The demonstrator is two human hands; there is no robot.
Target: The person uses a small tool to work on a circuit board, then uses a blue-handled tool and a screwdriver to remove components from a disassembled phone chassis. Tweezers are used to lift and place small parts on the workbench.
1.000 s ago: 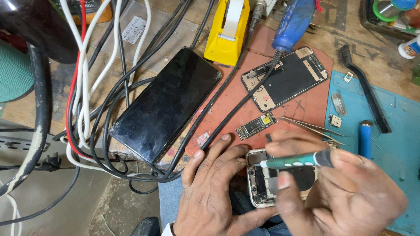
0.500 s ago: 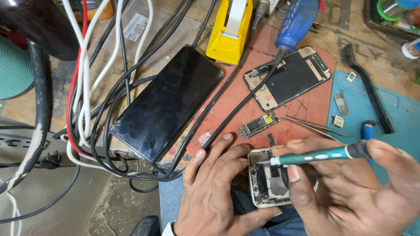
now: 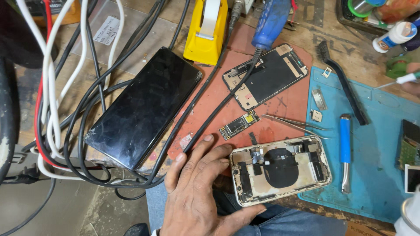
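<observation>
Steadying the opened phone shell (image 3: 281, 169) with my left hand (image 3: 199, 192), fingers spread flat along its left edge, gripping nothing; my right hand (image 3: 413, 83) is sitting mostly out of frame, pinching a screwdriver (image 3: 400, 80); the shell is overhanging the bench edge and could tip off; tweezers (image 3: 294, 124), small logic board (image 3: 239, 124) and black cables (image 3: 205, 100) are crowding close.

Brightness: even and fairly bright, no dim corners except the dark top left.
Source: soft light from above, direction hard to tell.
Shadows: faint and short under the tweezers (image 3: 294, 123) and cables (image 3: 87, 109).
Glare: pale sheen on the black screen (image 3: 144, 107).
Focus: centre sharp; the white object (image 3: 410, 218) at bottom right blurred.
Distortion: mild stretching toward the edges.
</observation>
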